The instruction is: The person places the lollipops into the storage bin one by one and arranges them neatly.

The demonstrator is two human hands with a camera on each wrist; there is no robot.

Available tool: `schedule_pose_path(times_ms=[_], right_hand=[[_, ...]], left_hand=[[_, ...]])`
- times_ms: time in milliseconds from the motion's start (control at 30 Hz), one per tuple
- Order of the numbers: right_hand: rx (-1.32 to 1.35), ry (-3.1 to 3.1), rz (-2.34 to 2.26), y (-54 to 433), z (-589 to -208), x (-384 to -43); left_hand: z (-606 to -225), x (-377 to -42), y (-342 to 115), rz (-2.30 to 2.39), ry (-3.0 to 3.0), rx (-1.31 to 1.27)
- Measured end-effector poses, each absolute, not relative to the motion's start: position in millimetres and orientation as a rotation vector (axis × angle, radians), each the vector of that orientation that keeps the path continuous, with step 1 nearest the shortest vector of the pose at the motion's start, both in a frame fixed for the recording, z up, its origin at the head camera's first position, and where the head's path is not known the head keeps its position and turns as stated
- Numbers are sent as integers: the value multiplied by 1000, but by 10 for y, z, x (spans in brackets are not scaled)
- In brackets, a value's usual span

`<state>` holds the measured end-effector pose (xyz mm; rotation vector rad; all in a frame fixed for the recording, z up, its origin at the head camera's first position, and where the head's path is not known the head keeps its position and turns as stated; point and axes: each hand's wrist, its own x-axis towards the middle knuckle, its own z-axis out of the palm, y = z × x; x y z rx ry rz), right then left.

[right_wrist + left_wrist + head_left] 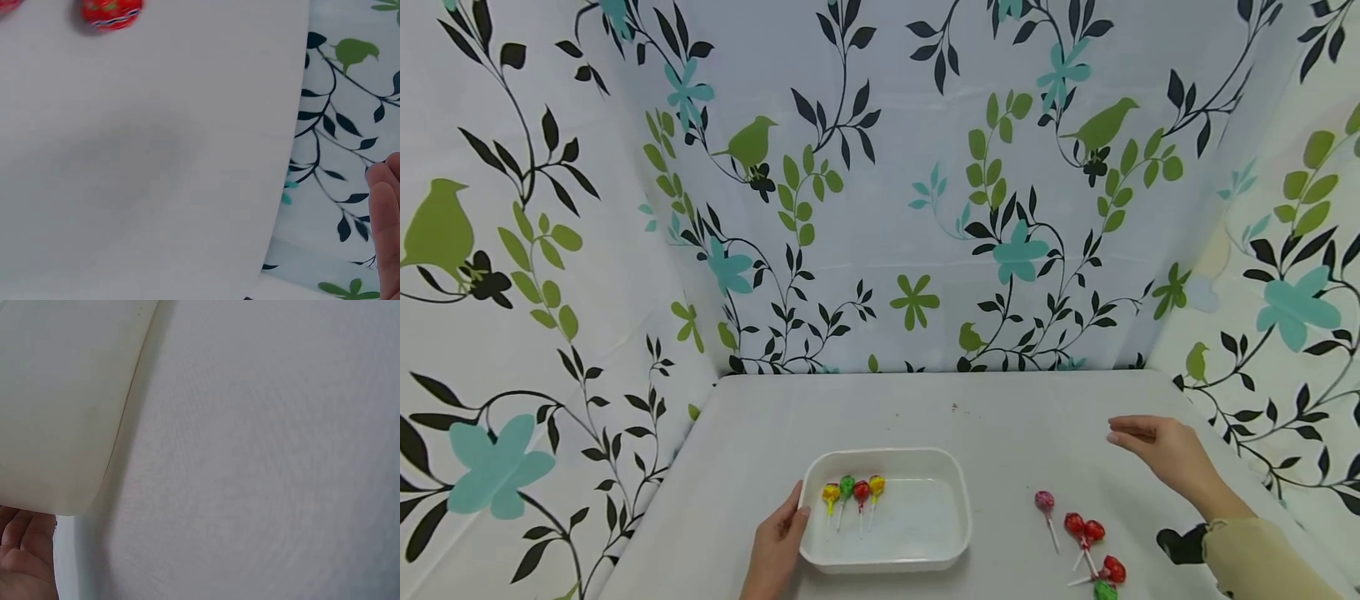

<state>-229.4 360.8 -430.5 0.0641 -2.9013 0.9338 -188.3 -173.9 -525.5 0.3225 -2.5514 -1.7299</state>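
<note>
A white rectangular tray (925, 533) stands on the table, and my left hand (777, 537) holds its left end, thumb at the rim. In the left wrist view the fingers (25, 540) lie against the tray's edge (56, 412), their tips hidden. Inside the tray, a yellow lollipop (831, 493), a green lollipop (847, 485), a red lollipop (861, 490) and another yellow lollipop (877, 484) lie in a row. My right hand (1165, 454) is raised over the table's right side with fingers extended, holding nothing. Nearest it are loose lollipops, including red ones (1075, 523).
Right of the tray lie a pink lollipop (1044, 501), another red lollipop (1114, 570) and a green lollipop (1105, 590), partly cut off by the frame. Patterned cloth (880, 208) walls the white table (760, 425) at the back and both sides.
</note>
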Motion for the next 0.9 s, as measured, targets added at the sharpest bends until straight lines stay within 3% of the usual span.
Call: schedule_pose_path(times_ms=[500,900], right_hand=[[-85,-3047,1080,3601,-5009,-1989],[-17,-3169,1048,3440,-5182,-1914]], left_hand=[[-5241,-1880,-1720,-1717,-2560,358],[-5264,-1899,-1719,-1745,-2549,387]])
